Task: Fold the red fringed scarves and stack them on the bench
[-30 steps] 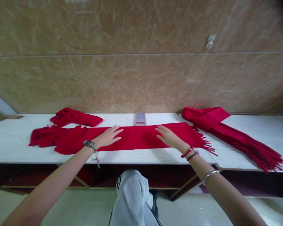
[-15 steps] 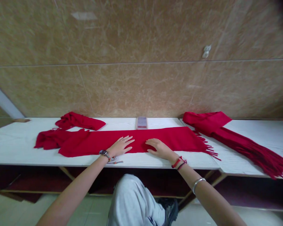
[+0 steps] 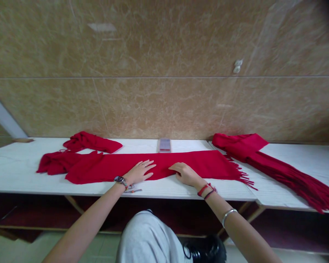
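Observation:
A long red scarf (image 3: pixel 199 164) lies stretched lengthwise over the white tabletop, its fringe pointing right and its left end bunched up. My left hand (image 3: pixel 139 171) rests flat on the middle of the scarf with fingers spread. To the right of it, my right hand (image 3: pixel 186 174) has its fingers bent and pinched together on the cloth near the front edge. That edge is pulled slightly out of line beside the fingers. The fingertips of this hand are partly hidden beneath it.
A crumpled red cloth (image 3: pixel 91 141) sits at the back left. Another fringed red scarf (image 3: pixel 263 157) lies folded at the right. A small flat box (image 3: pixel 165 145) is by the marbled wall (image 3: pixel 153 106). Open shelves (image 3: pixel 52 212) run below the white tabletop (image 3: pixel 11 164).
My right hand's fingers have curled in from a flatter pose, gathering the cloth's front edge. My left hand stays spread. The view has tilted slightly, and my knee and shoe have shifted.

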`<act>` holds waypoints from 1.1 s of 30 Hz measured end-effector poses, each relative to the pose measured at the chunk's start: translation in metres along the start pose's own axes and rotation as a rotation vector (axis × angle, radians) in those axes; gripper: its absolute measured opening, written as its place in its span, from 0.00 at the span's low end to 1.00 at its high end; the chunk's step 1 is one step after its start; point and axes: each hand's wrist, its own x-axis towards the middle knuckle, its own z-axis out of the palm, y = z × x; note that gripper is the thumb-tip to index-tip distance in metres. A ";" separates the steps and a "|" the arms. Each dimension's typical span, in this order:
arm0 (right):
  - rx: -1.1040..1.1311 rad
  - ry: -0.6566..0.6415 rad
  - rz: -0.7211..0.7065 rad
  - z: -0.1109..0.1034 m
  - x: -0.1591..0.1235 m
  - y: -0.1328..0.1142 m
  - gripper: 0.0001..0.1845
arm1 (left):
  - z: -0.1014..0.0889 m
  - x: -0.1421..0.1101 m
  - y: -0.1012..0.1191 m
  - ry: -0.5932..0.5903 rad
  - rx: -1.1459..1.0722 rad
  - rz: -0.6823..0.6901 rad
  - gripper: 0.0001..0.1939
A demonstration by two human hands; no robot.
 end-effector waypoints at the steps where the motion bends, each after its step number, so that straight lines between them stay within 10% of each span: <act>1: -0.007 0.004 0.000 0.000 0.000 0.000 0.25 | 0.000 0.000 0.001 0.008 0.007 0.001 0.23; 7: -0.172 0.016 -0.031 -0.002 0.003 -0.005 0.19 | -0.017 0.002 0.020 0.071 0.080 0.085 0.19; 14: -0.363 -0.045 -0.077 0.004 0.011 -0.011 0.14 | -0.040 0.030 0.049 -0.179 0.087 -0.008 0.23; 22: -0.344 0.001 -0.053 0.005 0.012 -0.010 0.19 | -0.012 0.021 0.045 0.067 0.025 -0.073 0.20; 33: -0.361 0.075 -0.092 0.001 0.012 -0.014 0.09 | -0.031 0.017 0.047 0.119 -0.047 0.042 0.08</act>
